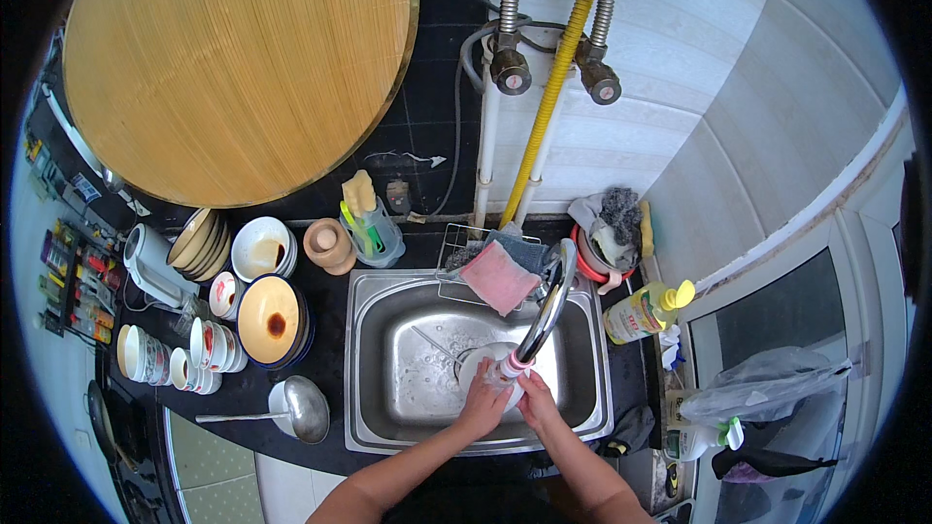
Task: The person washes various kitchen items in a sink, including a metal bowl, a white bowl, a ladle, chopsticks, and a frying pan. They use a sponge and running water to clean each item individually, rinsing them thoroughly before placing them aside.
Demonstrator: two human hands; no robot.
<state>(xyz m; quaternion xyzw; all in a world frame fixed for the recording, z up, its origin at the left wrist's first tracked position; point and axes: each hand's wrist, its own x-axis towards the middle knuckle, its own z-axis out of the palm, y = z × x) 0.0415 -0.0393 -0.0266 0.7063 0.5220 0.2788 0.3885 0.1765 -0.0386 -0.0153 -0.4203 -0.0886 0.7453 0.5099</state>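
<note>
Both of my hands are in the steel sink (374, 398), under the tap (544, 325) with its pink-ringed spout. My left hand (482, 404) curls around the left side of a white bowl (472, 366); my right hand (537, 402) closes on its right side. The tap spout and my fingers hide much of the bowl. Just left of it, a thin metal handle (433, 343) slants down toward the bowl; its other end is hidden. Water drops speckle the sink floor.
A pink cloth (500, 278) hangs on a wire rack (456, 250) at the sink's back edge. Stacked bowls (275, 322) and a ladle (309, 409) stand on the left counter. A yellow-capped bottle (636, 315) and a red basin (586, 262) are on the right.
</note>
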